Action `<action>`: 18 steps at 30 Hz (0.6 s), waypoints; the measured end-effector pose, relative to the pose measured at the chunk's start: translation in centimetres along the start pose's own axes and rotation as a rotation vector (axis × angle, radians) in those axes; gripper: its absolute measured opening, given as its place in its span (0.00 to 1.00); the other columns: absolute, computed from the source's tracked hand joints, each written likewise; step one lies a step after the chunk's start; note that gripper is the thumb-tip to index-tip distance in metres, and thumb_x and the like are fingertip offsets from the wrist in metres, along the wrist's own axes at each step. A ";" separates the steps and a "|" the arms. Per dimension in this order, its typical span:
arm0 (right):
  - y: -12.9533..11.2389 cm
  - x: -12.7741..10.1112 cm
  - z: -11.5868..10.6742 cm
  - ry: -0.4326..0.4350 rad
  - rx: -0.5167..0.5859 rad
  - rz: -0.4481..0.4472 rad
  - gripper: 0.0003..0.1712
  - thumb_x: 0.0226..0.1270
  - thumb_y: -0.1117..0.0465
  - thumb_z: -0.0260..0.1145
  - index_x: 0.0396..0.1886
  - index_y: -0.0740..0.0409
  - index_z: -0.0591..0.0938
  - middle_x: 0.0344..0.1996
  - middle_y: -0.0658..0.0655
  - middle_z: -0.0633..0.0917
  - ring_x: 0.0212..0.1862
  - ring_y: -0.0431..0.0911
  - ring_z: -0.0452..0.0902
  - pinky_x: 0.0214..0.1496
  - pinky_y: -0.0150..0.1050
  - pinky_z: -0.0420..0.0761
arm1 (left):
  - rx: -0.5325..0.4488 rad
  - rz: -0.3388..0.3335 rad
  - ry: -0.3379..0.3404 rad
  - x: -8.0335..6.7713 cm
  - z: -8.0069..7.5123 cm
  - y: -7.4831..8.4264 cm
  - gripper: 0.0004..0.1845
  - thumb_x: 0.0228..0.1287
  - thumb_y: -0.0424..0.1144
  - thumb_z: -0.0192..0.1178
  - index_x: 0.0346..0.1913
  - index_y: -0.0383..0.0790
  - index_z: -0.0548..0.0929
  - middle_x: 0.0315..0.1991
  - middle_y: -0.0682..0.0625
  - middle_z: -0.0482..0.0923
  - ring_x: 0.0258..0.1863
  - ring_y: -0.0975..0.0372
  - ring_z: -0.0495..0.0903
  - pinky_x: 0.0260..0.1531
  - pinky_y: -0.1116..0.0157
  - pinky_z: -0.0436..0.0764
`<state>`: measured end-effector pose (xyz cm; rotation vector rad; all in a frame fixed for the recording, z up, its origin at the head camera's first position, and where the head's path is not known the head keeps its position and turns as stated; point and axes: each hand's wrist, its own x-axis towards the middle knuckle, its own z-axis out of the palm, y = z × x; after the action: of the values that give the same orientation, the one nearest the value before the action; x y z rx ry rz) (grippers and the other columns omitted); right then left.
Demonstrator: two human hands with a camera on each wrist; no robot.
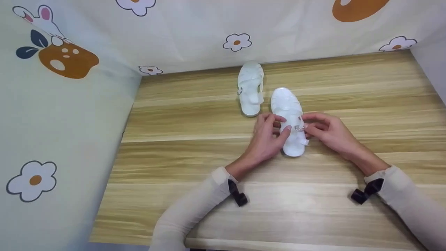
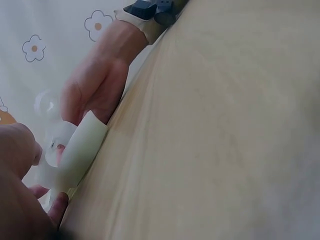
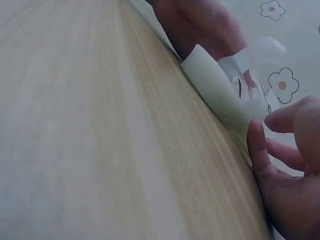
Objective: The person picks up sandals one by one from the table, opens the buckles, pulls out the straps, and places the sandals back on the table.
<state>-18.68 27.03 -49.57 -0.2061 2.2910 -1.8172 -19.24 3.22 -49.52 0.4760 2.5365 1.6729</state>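
Two white sandals lie on a wooden desk (image 1: 195, 146) in the head view. The near sandal (image 1: 288, 104) sits just right of the frame centre, toe toward the top of the frame, heel toward the bottom. The far sandal (image 1: 250, 89) lies just beside it, up and to the left, the two close but apart. The left hand (image 1: 266, 139) rests against the left side of the near sandal, its fingers (image 1: 286, 130) curled over the strap region. The right hand (image 1: 325, 130) meets the sandal from the right, its fingertips pinching a small metal buckle (image 1: 299, 128) at the strap. Both hands therefore grip the near sandal at mid-length, with the heel end showing below them. In the left wrist view, the sandal (image 2: 75, 155) appears at lower left, seen edge-on from the desk surface, with the right hand (image 2: 97, 87) behind it in the upper left. In the right wrist view, the sandal (image 3: 220, 95) appears at upper right, edge-on, with the right hand (image 3: 285, 170) at lower right, its fingers bent toward the strap, and the left hand (image 3: 200, 25) behind the sandal at the top. A cloth backdrop (image 1: 195, 31) printed with flowers surrounds the desk along the top and left of the frame. Pale sleeves cover both forearms.
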 end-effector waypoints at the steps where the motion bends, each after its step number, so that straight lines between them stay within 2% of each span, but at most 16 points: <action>1: 0.0 0.0 0.0 0.001 0.001 0.000 0.24 0.81 0.61 0.67 0.70 0.66 0.80 0.60 0.58 0.85 0.47 0.36 0.90 0.50 0.30 0.89 | 0.000 0.005 0.000 0.0 0.0 0.0 0.13 0.75 0.41 0.66 0.55 0.38 0.82 0.62 0.43 0.68 0.49 0.66 0.81 0.51 0.75 0.85; 7: -0.3 -0.3 0.0 0.025 -0.021 -0.014 0.24 0.81 0.61 0.67 0.71 0.66 0.80 0.62 0.59 0.85 0.49 0.35 0.89 0.51 0.30 0.89 | 0.021 0.021 0.011 0.1 0.2 0.2 0.11 0.75 0.40 0.67 0.53 0.39 0.86 0.62 0.43 0.68 0.51 0.61 0.81 0.50 0.76 0.85; 13: -0.4 -0.4 0.2 0.071 -0.028 -0.051 0.23 0.79 0.67 0.68 0.69 0.65 0.82 0.52 0.51 0.89 0.45 0.36 0.89 0.48 0.29 0.89 | 0.028 0.030 0.024 0.1 0.4 0.3 0.09 0.75 0.40 0.67 0.52 0.41 0.88 0.62 0.44 0.70 0.50 0.62 0.80 0.49 0.76 0.85; 18: -0.5 -0.2 0.7 0.105 0.008 -0.044 0.22 0.78 0.67 0.68 0.68 0.67 0.82 0.45 0.46 0.91 0.45 0.36 0.89 0.49 0.28 0.89 | 0.036 0.058 0.043 0.1 0.2 0.3 0.10 0.75 0.39 0.66 0.53 0.42 0.88 0.65 0.43 0.72 0.51 0.61 0.80 0.50 0.75 0.84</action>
<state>-18.35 26.33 -49.20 -0.1649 2.3671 -1.9019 -19.23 3.55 -49.30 0.5264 2.6119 1.6761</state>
